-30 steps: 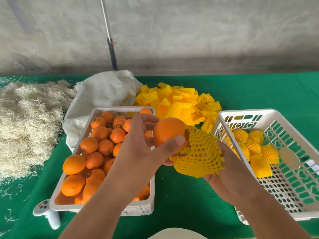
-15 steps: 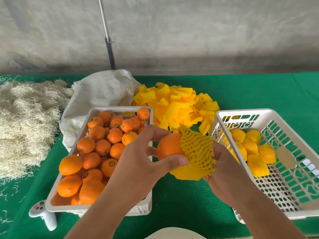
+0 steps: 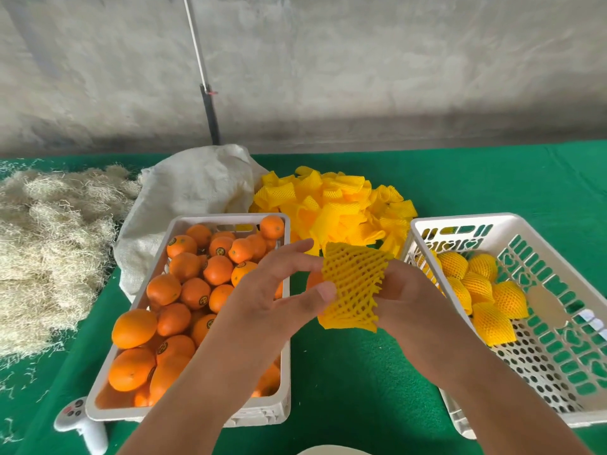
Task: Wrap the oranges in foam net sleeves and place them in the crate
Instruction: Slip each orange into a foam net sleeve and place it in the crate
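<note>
1. Since the earlier frames, the foam net sleeve (image 3: 353,285) has been drawn much further over the orange (image 3: 313,280), so that only a sliver of peel is seen at the sleeve's left mouth.
2. The sleeved orange is held in the air between the two crates, above the green table (image 3: 361,372), near its front edge.
3. The sleeve and the fruit inside it are gripped from the right by the right hand (image 3: 407,298), its fingers largely hidden behind the netting; the fruit appears to be cradled so that the net can be slid over it.
4. The left hand (image 3: 279,290) is held spread, thumb tip touching the sleeve's left edge and the fingers apart and extended; it is judged to be pushing the fruit in rather than clasping it.
5. Unwrapped oranges are kept in the left crate (image 3: 230,415), near the table's front-left, within reach of the left hand.
6. Wrapped oranges (image 3: 483,290) are gathered at the far end of the right crate (image 3: 427,224), where this one is presumably to be set once covered.
7. A pile of spare sleeves (image 3: 331,201) is heaped behind the crates, close enough to be picked from.
8. A white sack (image 3: 193,192) and a straw heap (image 3: 42,241) are seen toward the far-left edge.
</note>
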